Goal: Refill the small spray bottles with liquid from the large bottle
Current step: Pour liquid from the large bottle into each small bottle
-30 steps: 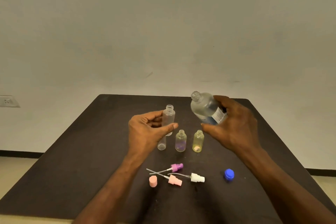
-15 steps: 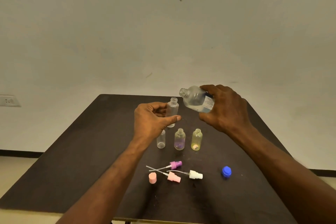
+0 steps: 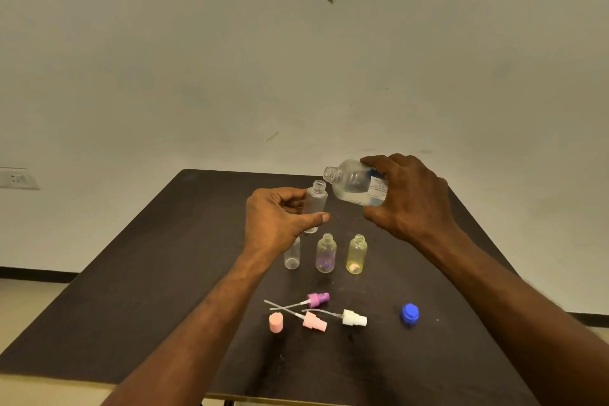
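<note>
Above table (image 3: 131, 273) | hands: left (image 3: 276, 217) grips small bottle (image 3: 317, 204), right (image 3: 408, 198) large bottle (image 3: 354, 186) | three bottles below

Soft, even, slightly dim light, faint shadows on the dark table (image 3: 138, 290), sharp focus, wide-angle bending at edges.

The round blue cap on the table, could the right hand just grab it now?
Probably not straight away. The round blue cap lies alone on the dark table with nothing around it, but the right hand is full, holding the tilted large clear bottle. It would need to put that down first.
</note>
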